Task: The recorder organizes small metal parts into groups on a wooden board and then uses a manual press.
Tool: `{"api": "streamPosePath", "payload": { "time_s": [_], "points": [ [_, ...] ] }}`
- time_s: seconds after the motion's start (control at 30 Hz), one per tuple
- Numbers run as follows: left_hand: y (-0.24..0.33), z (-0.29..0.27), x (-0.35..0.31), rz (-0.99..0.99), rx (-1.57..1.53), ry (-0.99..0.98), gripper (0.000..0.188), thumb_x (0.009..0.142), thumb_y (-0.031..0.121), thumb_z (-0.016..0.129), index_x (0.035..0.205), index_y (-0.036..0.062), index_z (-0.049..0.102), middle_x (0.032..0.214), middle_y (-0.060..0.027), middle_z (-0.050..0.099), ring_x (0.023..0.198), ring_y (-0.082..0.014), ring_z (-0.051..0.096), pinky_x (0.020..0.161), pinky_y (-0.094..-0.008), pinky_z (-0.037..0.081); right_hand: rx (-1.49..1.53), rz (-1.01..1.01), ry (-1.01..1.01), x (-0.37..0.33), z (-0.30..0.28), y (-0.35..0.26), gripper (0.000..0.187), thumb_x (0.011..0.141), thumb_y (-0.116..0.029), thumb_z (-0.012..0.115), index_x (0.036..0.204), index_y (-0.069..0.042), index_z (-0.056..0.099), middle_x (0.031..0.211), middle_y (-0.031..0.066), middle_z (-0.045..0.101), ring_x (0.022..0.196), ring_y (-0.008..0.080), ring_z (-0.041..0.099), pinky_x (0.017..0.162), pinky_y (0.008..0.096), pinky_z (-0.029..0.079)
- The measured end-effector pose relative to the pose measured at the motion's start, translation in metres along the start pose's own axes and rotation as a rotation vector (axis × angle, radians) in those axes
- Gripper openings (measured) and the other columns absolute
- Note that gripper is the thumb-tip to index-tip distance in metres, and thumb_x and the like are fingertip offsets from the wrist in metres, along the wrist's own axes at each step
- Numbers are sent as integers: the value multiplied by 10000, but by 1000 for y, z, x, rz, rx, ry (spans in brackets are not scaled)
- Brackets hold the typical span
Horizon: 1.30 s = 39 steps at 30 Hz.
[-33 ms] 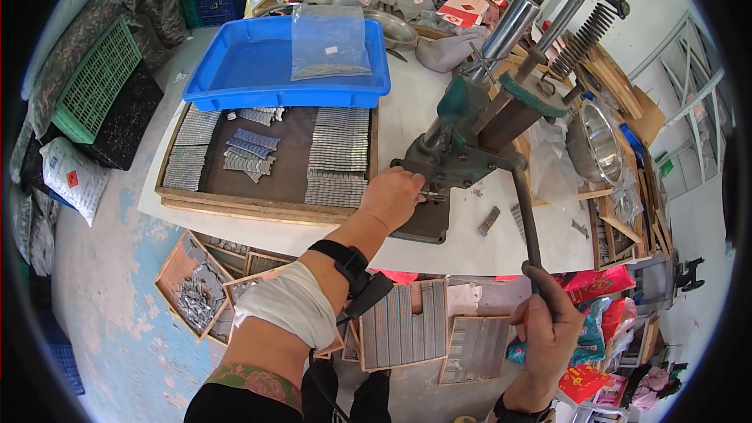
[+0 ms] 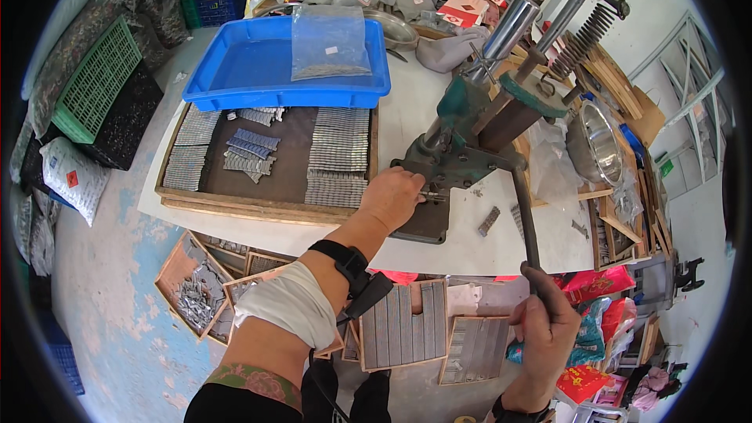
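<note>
My left hand rests over the base of a green arbor press. Its fingers are pinched on a small metal piece under the ram; the fingers partly hide that piece. My right hand is closed round the lower end of the press's long lever, which hangs down toward me. To the left of the press, a wooden tray holds rows of metal link strips, with a few loose strips in its middle.
A blue plastic tray overlaps the wooden tray's far edge and bears a clear bag. Right of the press lie a short link strip and a steel bowl. Below the table edge are wooden trays of strips.
</note>
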State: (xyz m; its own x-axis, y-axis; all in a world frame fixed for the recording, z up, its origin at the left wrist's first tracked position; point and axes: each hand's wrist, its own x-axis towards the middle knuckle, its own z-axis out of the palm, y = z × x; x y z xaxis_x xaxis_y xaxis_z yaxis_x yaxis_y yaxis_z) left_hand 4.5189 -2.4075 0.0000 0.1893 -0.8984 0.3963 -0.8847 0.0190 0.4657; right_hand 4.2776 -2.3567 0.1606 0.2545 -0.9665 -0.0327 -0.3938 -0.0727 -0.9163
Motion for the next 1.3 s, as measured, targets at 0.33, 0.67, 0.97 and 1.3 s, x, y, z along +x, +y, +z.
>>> {"api": "streamPosePath", "payload": {
  "time_s": [0.33, 0.67, 0.97, 1.3],
  "points": [
    [2, -2, 1, -19, 5, -34, 200, 685, 190, 660, 765, 36, 560, 731, -92, 595, 807, -254, 562, 711, -349, 461, -44, -40, 4, -3, 4, 13, 353, 730, 54, 439, 1065, 71, 550, 1106, 176, 543, 588, 91, 551, 542, 199, 453],
    [1, -1, 0, -16, 7, -27, 222, 687, 192, 661, 831, 40, 585, 757, -89, 605, 821, -252, 564, 717, -345, 463, -33, -18, 0, -3, 4, 11, 369, 724, 52, 441, 1080, 79, 535, 1114, 172, 540, 596, 90, 553, 540, 195, 445],
    [1, -1, 0, -20, -6, -32, 224, 690, 196, 658, 827, 35, 583, 761, -91, 607, 824, -257, 562, 714, -356, 462, -31, -8, 3, -3, 4, 10, 359, 723, 52, 445, 1067, 87, 540, 1110, 167, 543, 592, 87, 550, 537, 195, 446],
    [2, -2, 1, -36, -11, -37, 216, 682, 186, 663, 803, 31, 574, 756, -92, 606, 808, -256, 561, 701, -357, 463, -20, -6, 13, -1, 3, 3, 352, 726, 53, 450, 1063, 85, 547, 1004, 146, 585, 582, 81, 533, 531, 197, 449]
  ]
}}
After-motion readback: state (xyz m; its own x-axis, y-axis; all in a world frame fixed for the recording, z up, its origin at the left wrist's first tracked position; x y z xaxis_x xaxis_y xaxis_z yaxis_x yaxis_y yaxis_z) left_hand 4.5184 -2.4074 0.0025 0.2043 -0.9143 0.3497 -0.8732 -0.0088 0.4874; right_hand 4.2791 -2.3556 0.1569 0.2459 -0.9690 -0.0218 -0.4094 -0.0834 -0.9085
